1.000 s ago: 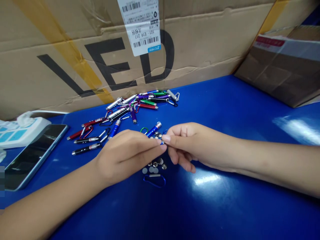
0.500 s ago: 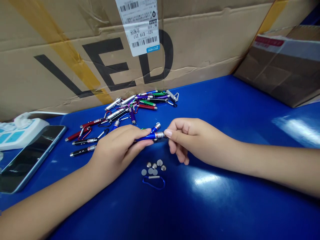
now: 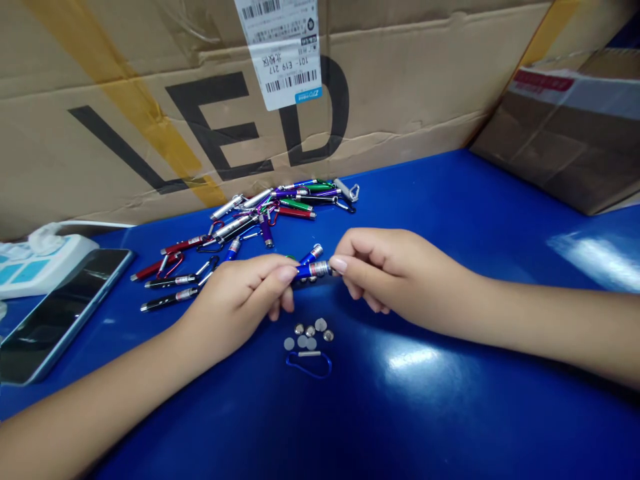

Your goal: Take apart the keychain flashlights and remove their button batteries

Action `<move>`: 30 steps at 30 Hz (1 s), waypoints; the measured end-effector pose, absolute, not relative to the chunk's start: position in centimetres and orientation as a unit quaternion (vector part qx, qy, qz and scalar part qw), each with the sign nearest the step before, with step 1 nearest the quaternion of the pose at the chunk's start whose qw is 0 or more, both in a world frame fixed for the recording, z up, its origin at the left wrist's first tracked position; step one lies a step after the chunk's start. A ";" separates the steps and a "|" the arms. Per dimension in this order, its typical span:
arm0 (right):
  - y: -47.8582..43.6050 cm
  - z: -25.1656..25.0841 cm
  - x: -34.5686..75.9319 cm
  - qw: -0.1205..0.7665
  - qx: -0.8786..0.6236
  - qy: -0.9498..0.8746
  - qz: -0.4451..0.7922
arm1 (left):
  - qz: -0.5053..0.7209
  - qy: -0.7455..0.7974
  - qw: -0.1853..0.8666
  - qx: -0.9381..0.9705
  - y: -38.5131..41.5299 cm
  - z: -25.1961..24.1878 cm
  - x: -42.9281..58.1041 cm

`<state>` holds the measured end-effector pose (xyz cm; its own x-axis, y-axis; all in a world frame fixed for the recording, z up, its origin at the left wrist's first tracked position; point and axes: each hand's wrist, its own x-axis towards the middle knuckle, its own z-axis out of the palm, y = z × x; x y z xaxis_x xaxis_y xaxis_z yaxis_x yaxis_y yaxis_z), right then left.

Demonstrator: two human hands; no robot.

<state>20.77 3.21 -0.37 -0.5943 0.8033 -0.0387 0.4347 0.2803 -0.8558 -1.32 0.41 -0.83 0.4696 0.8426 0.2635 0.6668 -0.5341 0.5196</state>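
My left hand (image 3: 250, 290) is closed around a slim blue penlight (image 3: 314, 269) with a silver end and a printed label. The thumb lies along its barrel, and the rear part is hidden in the fingers. At the silver tip, my right hand (image 3: 387, 270) pinches with thumb and forefinger; whether a small separate part is between them I cannot make out. Just behind lies a second blue penlight (image 3: 313, 254). Below the hands, several button cells (image 3: 310, 331) lie in a loose cluster, with a blue carabiner clip (image 3: 309, 365) in front of them.
A pile of coloured penlights (image 3: 280, 203) with clips lies at the back of the blue table (image 3: 450, 413). At left are a phone (image 3: 65, 313) and a white power strip (image 3: 45, 267). Large cardboard boxes (image 3: 400, 73) stand behind and at right.
My left fingers have shifted their grip, with the thumb now over the barrel and the other fingers curled below. My right fingers stay at the silver tip, curled a little tighter.
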 end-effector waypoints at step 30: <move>3.3 0.0 21.0 0.183 -0.357 -0.704 0.586 | 0.200 0.327 -0.080 0.920 0.2 0.0 -2.0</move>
